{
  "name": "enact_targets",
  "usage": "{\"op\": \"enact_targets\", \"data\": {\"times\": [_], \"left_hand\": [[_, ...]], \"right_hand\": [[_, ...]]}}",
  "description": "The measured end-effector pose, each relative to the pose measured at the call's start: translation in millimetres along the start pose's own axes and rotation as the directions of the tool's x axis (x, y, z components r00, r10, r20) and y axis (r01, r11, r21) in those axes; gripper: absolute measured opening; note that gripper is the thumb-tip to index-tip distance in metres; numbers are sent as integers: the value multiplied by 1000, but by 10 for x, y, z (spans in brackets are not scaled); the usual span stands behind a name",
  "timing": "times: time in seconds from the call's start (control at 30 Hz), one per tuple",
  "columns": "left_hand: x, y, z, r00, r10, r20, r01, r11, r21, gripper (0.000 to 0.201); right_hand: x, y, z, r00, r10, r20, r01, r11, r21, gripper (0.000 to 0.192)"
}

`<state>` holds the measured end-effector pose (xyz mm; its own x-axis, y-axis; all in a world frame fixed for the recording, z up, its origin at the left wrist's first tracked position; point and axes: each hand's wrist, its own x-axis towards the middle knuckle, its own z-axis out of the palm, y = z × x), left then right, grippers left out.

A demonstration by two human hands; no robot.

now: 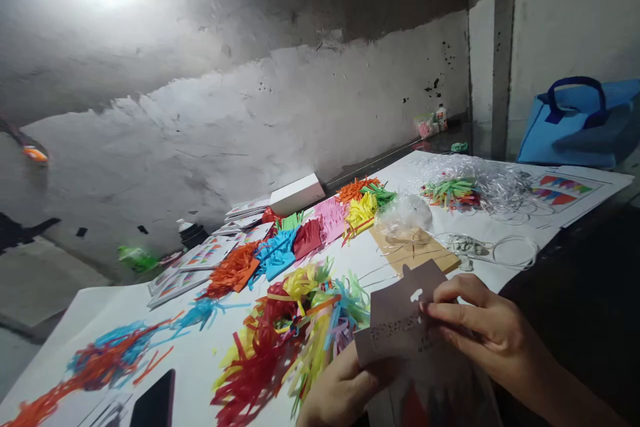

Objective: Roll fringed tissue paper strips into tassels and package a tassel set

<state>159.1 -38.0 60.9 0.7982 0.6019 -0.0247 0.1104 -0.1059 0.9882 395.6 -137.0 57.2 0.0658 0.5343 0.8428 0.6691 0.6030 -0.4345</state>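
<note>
Close in front of me is a printed packaging card point(400, 310) with a hang hole cut near its top and rows of small text. Its lower part, in shadow, carries a picture of coloured pennants. My left hand point(345, 383) grips the card's lower left edge, the fingers partly hidden. On the other side, my right hand point(480, 323) pinches the card beside the hang hole with thumb and fingers. Just behind the card lies a loose heap of multicoloured tissue-paper tassels point(280, 333). A tan cardboard piece point(400, 250) rests on the table beyond it.
Fringed tissue bundles point(280, 250) run across the white-covered table point(200, 347). Clear tinsel-like strands point(480, 177), coiled cord point(515, 252) and a white box point(297, 195) lie farther back. A phone point(155, 400) is at the front left; a blue bag point(580, 123) stands at right.
</note>
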Motion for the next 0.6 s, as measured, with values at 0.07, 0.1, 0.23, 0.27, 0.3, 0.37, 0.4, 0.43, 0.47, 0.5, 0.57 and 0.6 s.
{"op": "enact_targets", "data": {"times": [0.07,0.1,0.23,0.27,0.3,0.37,0.4,0.43,0.47,0.5,0.57,0.6], "left_hand": [[31,2,-43,989,58,133,-68,995,72,47],[46,14,-55,981,75,179,-93,991,95,45],[83,64,-46,968,101,230,-130,985,116,38],[87,65,-36,970,97,221,-124,986,114,38],[88,62,-27,975,91,203,-114,988,108,38],[86,41,-11,984,76,158,-91,992,90,39],[83,27,-4,989,64,136,-75,994,75,40],[79,11,3,993,47,108,-53,997,56,40],[74,-4,12,997,26,67,-28,999,30,41],[69,-17,24,1000,3,20,-3,1000,1,43],[64,-33,53,997,-38,-74,35,998,-47,44],[66,-33,69,993,-50,-107,44,997,-57,44]], "right_hand": [[-2,17,-10,998,44,43,-48,995,90,13],[-7,29,-9,996,64,55,-71,989,132,11],[-24,77,1,996,71,56,-80,978,192,12],[-21,87,-2,997,52,62,-62,983,176,13],[-15,95,-7,998,28,62,-37,988,151,15],[-6,113,-16,998,-15,57,10,996,93,18],[-7,122,-16,998,-25,51,21,997,68,20],[-12,130,-14,999,-30,34,28,998,47,21],[-21,138,-9,999,-32,8,32,999,31,22],[-33,145,-3,999,-37,-9,37,999,19,23],[-55,153,6,998,-54,-18,54,999,-7,22],[-63,155,7,998,-64,-11,64,998,-20,22]]}}
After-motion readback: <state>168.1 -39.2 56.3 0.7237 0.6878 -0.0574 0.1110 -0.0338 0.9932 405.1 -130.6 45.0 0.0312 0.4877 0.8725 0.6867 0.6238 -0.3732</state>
